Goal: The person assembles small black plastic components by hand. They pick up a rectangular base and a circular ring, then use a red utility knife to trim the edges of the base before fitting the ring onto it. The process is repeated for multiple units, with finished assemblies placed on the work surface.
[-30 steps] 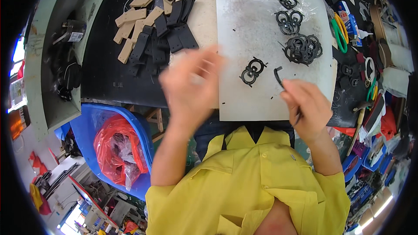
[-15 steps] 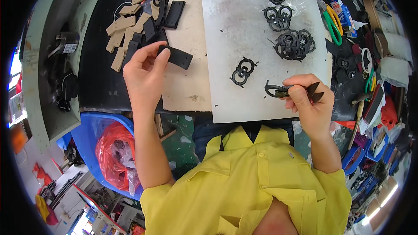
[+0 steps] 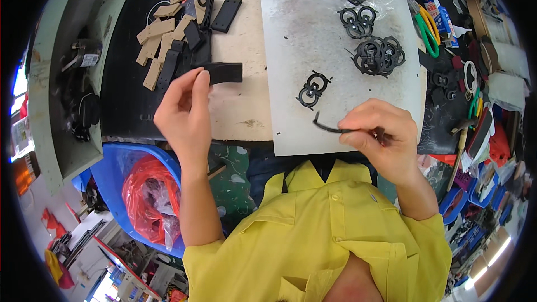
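Note:
Between the thumb and fingers of my left hand [image 3: 187, 112] is a black flat strip [image 3: 226, 71], pinched at its left end and pointing right over the beige board. My right hand [image 3: 386, 137] is closed on a black ring-shaped part [image 3: 327, 127], seen almost edge-on above the white sheet; its other end is hidden by my fingers. A similar black double-ring piece [image 3: 313, 90] lies on the sheet just beyond it. Farther off are a pile of black ring pieces [image 3: 378, 56] and a smaller group [image 3: 357, 23].
Left of the beige board [image 3: 240, 117] lie a heap of tan strips [image 3: 155, 31] and black strips [image 3: 226, 15]. The white sheet [image 3: 296, 134] carries clear plastic film. Scissors with green handles [image 3: 428, 36] lie at right. A blue tub [image 3: 106, 182] with a red bag stands below.
My left hand has moved slightly down and turned the strip more level. My right hand has shifted left and rotated, so the ring part now shows edge-on.

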`<state>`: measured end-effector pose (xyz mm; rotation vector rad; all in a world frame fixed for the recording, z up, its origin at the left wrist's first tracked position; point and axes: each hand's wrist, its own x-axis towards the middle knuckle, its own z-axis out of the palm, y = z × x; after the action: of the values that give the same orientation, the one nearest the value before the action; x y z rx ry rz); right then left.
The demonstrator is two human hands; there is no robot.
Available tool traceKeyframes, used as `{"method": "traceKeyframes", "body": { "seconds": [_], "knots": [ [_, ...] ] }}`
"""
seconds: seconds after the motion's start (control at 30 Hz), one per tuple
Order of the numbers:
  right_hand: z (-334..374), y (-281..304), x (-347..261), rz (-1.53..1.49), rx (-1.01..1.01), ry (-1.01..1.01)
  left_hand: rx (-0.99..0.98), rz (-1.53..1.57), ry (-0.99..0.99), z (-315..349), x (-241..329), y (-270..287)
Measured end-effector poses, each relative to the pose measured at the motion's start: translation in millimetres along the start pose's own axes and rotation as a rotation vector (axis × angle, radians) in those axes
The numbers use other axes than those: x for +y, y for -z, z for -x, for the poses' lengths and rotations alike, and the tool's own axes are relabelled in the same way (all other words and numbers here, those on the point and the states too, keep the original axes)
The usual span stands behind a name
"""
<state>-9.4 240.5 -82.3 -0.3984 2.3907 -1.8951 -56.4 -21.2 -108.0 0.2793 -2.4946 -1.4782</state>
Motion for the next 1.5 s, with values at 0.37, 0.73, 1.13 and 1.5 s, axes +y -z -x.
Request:
{"method": "traceKeyframes", "body": {
  "seconds": [0.37,0.73,1.13,1.5],
  "knots": [
    [-8.3,-21.9,-12.1,0.043,-0.059,0.136,-0.177,0.476,0.204,32.3,24.7,-24.7],
    [-9.4,-5.1,0.8,0.041,0.055,0.049,-0.36,0.53,0.264,8.4,37.5,-46.8],
    [-8.1,0.4,1.1,0.034,-0.016,0.122,-0.499,0.803,0.421,49.6,55.8,-35.4],
    [2.8,-8.6,-1.8,-0.534,0.231,-0.359,-0.573,0.815,0.133,68.3,44.7,-38.1]
  ]
}}
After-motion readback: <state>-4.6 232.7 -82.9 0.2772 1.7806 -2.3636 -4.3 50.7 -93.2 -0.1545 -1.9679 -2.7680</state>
